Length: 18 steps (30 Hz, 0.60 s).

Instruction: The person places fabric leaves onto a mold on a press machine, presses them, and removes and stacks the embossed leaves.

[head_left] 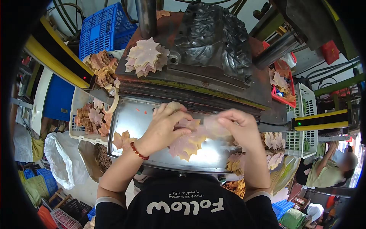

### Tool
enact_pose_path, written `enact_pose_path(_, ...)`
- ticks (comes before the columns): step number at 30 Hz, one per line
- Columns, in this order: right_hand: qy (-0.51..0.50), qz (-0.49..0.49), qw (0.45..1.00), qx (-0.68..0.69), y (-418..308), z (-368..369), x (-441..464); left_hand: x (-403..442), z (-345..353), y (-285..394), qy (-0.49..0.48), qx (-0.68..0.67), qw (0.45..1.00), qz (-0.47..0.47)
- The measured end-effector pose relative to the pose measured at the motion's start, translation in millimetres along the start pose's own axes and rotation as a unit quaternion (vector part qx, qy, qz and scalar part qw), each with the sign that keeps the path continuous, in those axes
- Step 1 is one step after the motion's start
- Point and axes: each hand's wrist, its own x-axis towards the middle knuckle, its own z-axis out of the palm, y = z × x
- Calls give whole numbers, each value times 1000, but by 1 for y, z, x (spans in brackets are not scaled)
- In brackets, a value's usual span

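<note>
Over the metal tray [133, 114], my left hand [166, 124] is closed on a pale pink and yellow maple leaf [187, 143], with thumb and fingers at its upper left edge. My right hand [240, 126] pinches a pale leaf [215, 128] that is smeared by motion, just right of the first leaf. An orange-tan leaf [124, 140] lies at the tray's left end. More leaves [236, 163] are at its right end. A stack of pale leaves [146, 55] sits on the machine bed beyond the tray.
A dark metal mould [213, 42] stands on the machine bed, between steel columns [146, 19]. Yellow and black bars [322, 120] flank both sides. Leaf-filled baskets [78, 131] stand left and right, with a blue crate [103, 28] behind. Another person [328, 170] is at far right.
</note>
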Motion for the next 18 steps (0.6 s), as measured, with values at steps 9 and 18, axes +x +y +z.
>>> enact_pose_path(9,-76,-247,949,-179,-8,9,12,22,-12,7,-30,18,997,62)
enact_pose_path(18,118,-302,915,-241,-61,-29,32,12,-11,8,-34,43,998,40)
